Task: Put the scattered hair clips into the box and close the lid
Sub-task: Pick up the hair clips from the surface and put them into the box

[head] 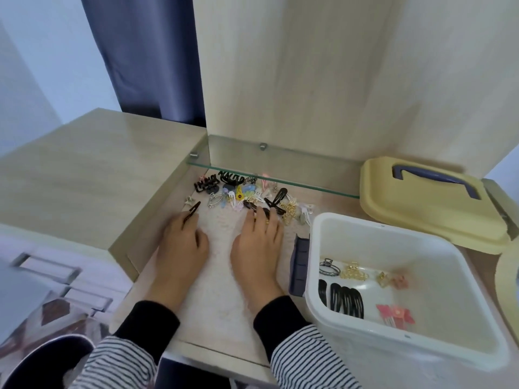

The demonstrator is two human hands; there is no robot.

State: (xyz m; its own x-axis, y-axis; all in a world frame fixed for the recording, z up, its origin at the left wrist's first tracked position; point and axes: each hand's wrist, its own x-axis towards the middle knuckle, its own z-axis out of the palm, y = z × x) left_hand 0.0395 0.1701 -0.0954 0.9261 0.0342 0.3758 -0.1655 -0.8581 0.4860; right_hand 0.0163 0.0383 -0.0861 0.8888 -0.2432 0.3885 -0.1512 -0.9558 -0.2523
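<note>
Left hand (pixel 182 242): grip closed on a black clip (pixel 192 212), pinched at its near end, tip pointing to 1 o'clock; right hand (pixel 257 242): grip open, fingers straight, tips touching the near edge of the pile (pixel 241 193). The pile, mixed clips in black, gold and pastel colours, lies on the worktop (pixel 202 352) at 12 o'clock from both hands, partly under the front edge of a glass shelf (pixel 280 167). Box (pixel 316 248): white, open, just beside the right hand at 3 o'clock; contents are a row of black clips at 8 o'clock, gold ones at 10 o'clock and pink ones at 5 o'clock. Lid (pixel 421 214): yellow, handle up, off the box and lying at 1 o'clock from it; contact with the box cannot be told.
</note>
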